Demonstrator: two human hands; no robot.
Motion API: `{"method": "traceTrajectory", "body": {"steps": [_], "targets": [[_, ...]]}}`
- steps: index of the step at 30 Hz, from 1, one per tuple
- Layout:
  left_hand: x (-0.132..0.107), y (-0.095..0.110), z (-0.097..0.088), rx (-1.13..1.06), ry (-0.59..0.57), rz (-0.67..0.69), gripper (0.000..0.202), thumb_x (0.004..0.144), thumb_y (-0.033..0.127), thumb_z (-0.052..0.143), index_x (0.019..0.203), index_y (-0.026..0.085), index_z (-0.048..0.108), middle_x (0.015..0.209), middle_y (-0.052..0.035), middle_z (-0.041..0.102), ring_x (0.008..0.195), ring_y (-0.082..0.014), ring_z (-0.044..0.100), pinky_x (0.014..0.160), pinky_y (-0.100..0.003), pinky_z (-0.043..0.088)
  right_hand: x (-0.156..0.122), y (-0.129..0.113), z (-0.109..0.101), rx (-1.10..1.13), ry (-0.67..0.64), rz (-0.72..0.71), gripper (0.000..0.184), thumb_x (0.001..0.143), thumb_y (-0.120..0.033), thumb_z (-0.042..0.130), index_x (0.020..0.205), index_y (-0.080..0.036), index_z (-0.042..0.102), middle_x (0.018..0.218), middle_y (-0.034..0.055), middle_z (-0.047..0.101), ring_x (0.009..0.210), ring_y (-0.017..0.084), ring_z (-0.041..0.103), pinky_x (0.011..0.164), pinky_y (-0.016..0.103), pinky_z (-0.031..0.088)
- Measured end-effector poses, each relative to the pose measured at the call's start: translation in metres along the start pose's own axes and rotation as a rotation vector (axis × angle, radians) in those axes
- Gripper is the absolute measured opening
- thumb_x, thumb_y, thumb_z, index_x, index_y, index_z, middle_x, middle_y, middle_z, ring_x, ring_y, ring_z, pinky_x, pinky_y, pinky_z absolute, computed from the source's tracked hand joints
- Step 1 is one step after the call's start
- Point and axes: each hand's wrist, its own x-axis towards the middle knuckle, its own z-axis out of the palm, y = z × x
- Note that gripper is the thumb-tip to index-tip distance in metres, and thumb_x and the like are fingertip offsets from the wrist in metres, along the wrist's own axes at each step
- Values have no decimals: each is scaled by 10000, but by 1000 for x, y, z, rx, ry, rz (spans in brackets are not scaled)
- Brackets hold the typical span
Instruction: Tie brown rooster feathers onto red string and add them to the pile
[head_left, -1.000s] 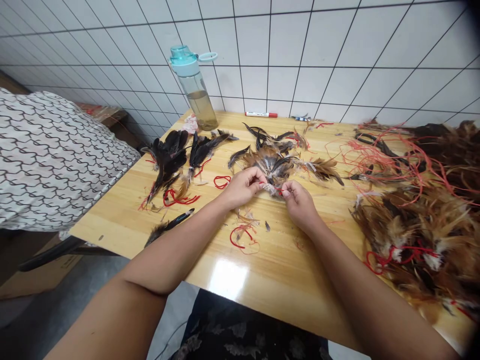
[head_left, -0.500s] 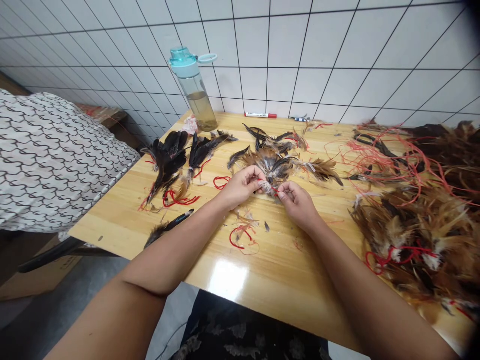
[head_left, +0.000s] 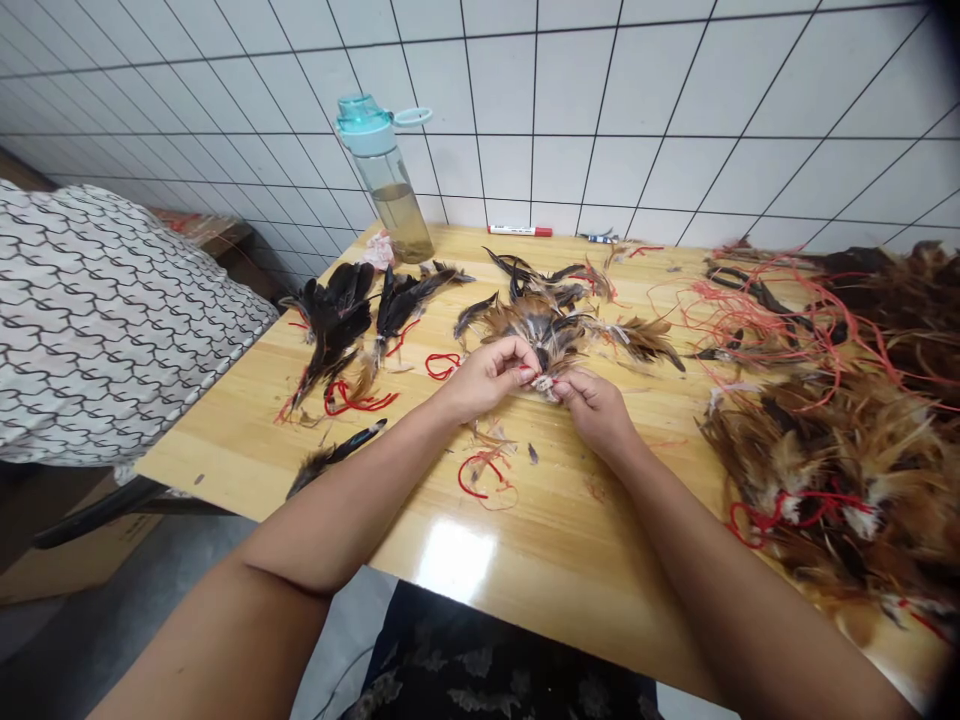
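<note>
A fan of brown and black feathers (head_left: 529, 318) lies on the table with its pale, fluffy quill ends (head_left: 544, 388) toward me. My left hand (head_left: 499, 375) is closed in a pinch at the left of these ends, on a red string that shows as a small bit of red by the fingertips. My right hand (head_left: 592, 405) pinches at their right side, its thumb and forefinger pressed together on the string, which is mostly hidden. Both hands stay close to the quill ends, only a short gap apart.
Dark feather bundles (head_left: 330, 320) and red string pieces (head_left: 356, 400) lie to the left. A large heap of brown feathers (head_left: 825, 440) and tangled pink strings (head_left: 772, 310) fill the right. A water bottle (head_left: 394, 190) and red marker (head_left: 519, 231) are by the tiled wall.
My hands have come slightly closer together at the quill ends. Less of the red string shows between the fingers, and the pale ends now point toward me.
</note>
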Motion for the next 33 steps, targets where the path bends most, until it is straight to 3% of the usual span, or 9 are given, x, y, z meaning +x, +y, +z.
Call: {"method": "traceTrajectory", "body": {"steps": [8,15,21,27,33], "targets": [[2,-2,-2,29,128,11,260,758,351,710,758,144,551,699,16,565,670,-90,511,667,-224,395,1,-3,-2,-70,-39,-39,303,875,-288,392,582,-221,432,626,16,484,638,165,485,646,294,375],[-1,3,0,-152,-12,-182,397,722,448,751,844,142,529,725,3,608,650,-98,623,590,-200,440,-2,-7,-5,-130,66,-20,323,886,-291,406,575,-220,460,607,18,504,623,164,498,627,289,370],[-4,5,-1,-209,-124,-306,455,761,547,684,920,151,526,703,1,620,568,-88,615,523,-185,423,-12,-10,1,-378,107,-92,311,933,-300,400,692,-213,576,688,45,557,629,162,492,576,283,315],[-5,6,0,-212,-180,-259,403,802,504,662,985,157,570,767,-16,626,611,-88,615,543,-189,426,-18,-19,3,-564,66,-164,260,933,-296,422,769,-211,605,759,61,610,654,164,496,576,289,293],[-2,2,-1,-145,-74,-131,344,712,360,782,895,139,593,747,8,603,669,-68,565,646,-189,432,-12,-14,5,-350,65,-12,179,908,-335,463,886,-211,590,771,60,609,669,186,525,588,289,341]]}}
